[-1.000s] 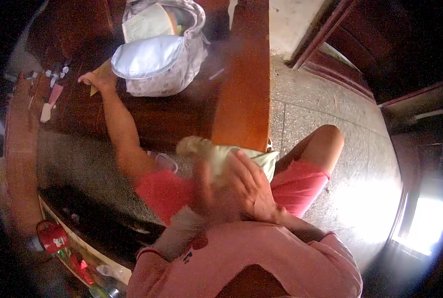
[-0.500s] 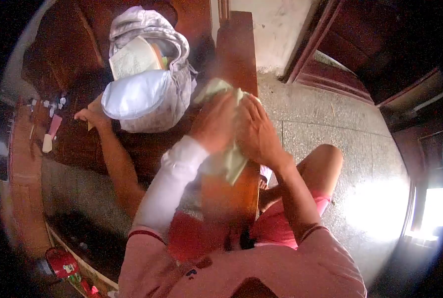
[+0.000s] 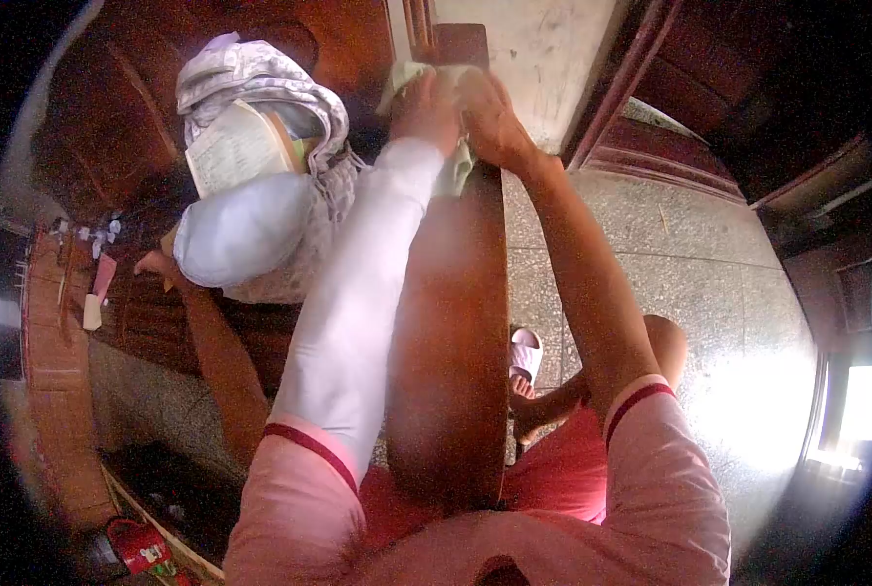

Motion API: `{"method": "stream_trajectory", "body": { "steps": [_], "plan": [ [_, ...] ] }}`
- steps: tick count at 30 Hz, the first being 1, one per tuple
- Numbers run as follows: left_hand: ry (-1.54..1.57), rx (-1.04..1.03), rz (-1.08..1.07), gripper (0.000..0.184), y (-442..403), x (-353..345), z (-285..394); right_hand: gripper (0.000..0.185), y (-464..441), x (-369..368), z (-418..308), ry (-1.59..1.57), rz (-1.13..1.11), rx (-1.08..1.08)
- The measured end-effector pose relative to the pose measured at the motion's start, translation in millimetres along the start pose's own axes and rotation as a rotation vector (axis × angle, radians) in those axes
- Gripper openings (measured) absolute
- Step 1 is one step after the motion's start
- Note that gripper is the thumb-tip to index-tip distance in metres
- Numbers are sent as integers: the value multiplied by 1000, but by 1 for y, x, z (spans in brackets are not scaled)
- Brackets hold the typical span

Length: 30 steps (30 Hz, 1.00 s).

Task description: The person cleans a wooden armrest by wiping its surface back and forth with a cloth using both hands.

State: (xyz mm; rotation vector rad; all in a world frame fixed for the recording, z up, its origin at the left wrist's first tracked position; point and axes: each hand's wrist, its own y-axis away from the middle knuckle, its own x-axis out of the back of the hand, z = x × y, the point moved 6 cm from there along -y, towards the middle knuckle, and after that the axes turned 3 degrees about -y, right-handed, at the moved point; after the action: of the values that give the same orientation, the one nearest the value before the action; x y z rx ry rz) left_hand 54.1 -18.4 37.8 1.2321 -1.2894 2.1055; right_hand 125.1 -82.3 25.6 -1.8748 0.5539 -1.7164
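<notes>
A pale green cloth (image 3: 455, 178) lies bunched under both hands near the far end of a long, narrow brown wooden surface (image 3: 446, 322). My left hand (image 3: 424, 115), at the end of a white sleeve, presses and grips the cloth from the left. Close beside it, my right hand (image 3: 494, 125) bears down on the cloth's right side, at the edge of the wood. The fingertips of both are partly blurred and hidden in the folds.
Left of the arms, an open patterned backpack (image 3: 304, 107) with papers (image 3: 240, 151) sits on dark wood. A bare limb (image 3: 216, 327) extends beside it. A pale slipper (image 3: 526, 354) rests on the speckled floor (image 3: 612, 234) at right. A red item (image 3: 141, 544) lies lower left.
Both hands have slid the cloth forward, away from my body, along the wooden surface. My arms are now stretched out, and more of the wood and the slipper show.
</notes>
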Motion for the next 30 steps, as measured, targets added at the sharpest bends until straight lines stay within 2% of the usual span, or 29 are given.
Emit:
{"method": "stream_trajectory", "body": {
  "steps": [2, 3, 5, 8, 10, 11, 12, 13, 15, 17, 18, 19, 20, 21, 22, 23, 25, 27, 29, 30],
  "plan": [
    [-22, 65, 2, 40, -11, -3, -1, 55, 0, -23, 28, -61, 146, -8],
    [25, 175, -153, 43, -18, -13, -5, 54, -3, -45, 47, -102, 115, -47],
    [72, 270, -206, 43, -18, -6, 0, 53, -10, -59, 61, -186, 88, -110],
    [-44, 170, -1, 41, -14, -12, -5, 50, -7, -32, 40, -264, 83, -159],
    [-18, 142, -102, 41, -3, 3, 8, 48, 5, -28, 35, -457, 15, -325],
    [-6, 127, -153, 42, 4, 13, 15, 48, 14, -33, 34, -660, -46, -495],
    [163, 126, -255, 43, 11, 25, 21, 47, 26, -39, 30, -862, -112, -663],
    [43, 97, -253, 43, 24, 36, 31, 46, 36, -25, 15, -907, -88, -709],
    [68, 46, -240, 43, 50, 27, 29, 47, 64, 15, -28, -991, -43, -800],
    [31, 37, -411, 43, 81, 51, 43, 50, 86, 40, -64, -893, 18, -724],
    [78, 10, -399, 45, 101, 59, 49, 51, 101, 55, -85, -843, 49, -684],
    [-4, -78, -251, 50, 128, 79, 60, 51, 117, 67, -106, -987, 78, -707],
    [-73, -152, -365, 52, 149, 114, 81, 51, 133, 81, -130, -1130, 105, -733],
    [-69, -184, -409, 54, 166, 138, 92, 53, 150, 93, -154, -1083, 14, -769],
    [-64, -216, -453, 55, 184, 162, 104, 55, 166, 106, -175, -922, -48, -712],
    [20, -199, -434, 57, 203, 172, 107, 54, 179, 116, -193, -936, -115, -843],
    [22, -285, -249, 62, 244, 194, 117, 53, 204, 144, -232, -753, -136, -683],
    [128, -98, -364, 63, 275, 209, 122, 53, 202, 182, -271, -854, -121, -660],
    [153, -9, -388, 65, 307, 220, 131, 53, 224, 192, -302, -895, -119, -681],
    [193, 31, -354, 68, 327, 219, 132, 53, 244, 191, -316, -709, -210, -649]
  ]
}}
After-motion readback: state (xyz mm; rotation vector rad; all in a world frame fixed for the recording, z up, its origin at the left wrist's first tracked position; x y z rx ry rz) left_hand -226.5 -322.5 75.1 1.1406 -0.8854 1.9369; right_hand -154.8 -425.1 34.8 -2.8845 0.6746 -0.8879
